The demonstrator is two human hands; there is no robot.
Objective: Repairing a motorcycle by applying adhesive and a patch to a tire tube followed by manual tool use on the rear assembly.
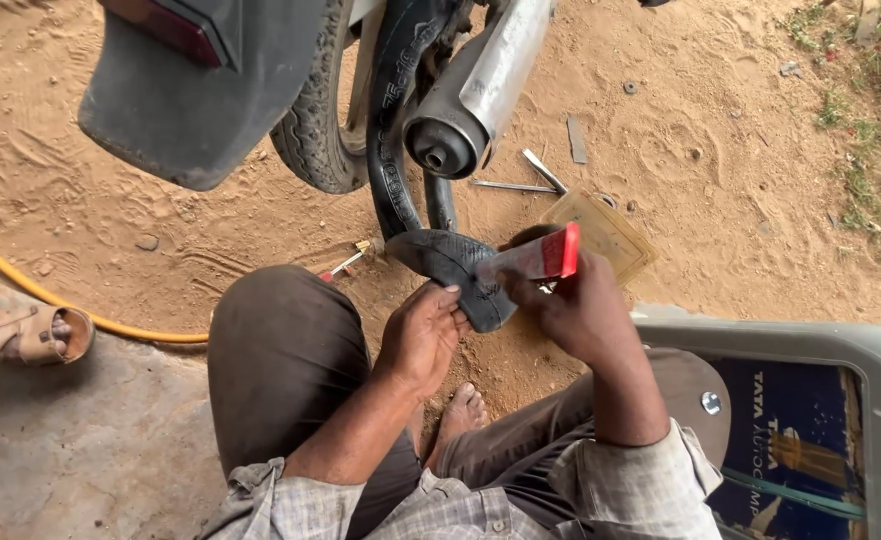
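Note:
My left hand (423, 335) grips a fold of black rubber inner tube (451, 262) that hangs down out of the motorcycle's rear wheel (319, 130). My right hand (581, 312) holds a small tube with a red end (541, 257) pressed against the black rubber. Both hands work above my knees and one bare foot (461, 412), over sandy ground.
A chrome exhaust pipe (476, 85) and a black mudguard (196, 95) hang overhead. Metal tyre levers (526, 180), a small red-handled tool (346, 265) and a flat tan pad (606, 232) lie on the sand. A yellow hose (31, 290), a sandal (21, 332), and a grey box (821, 420) sit nearby.

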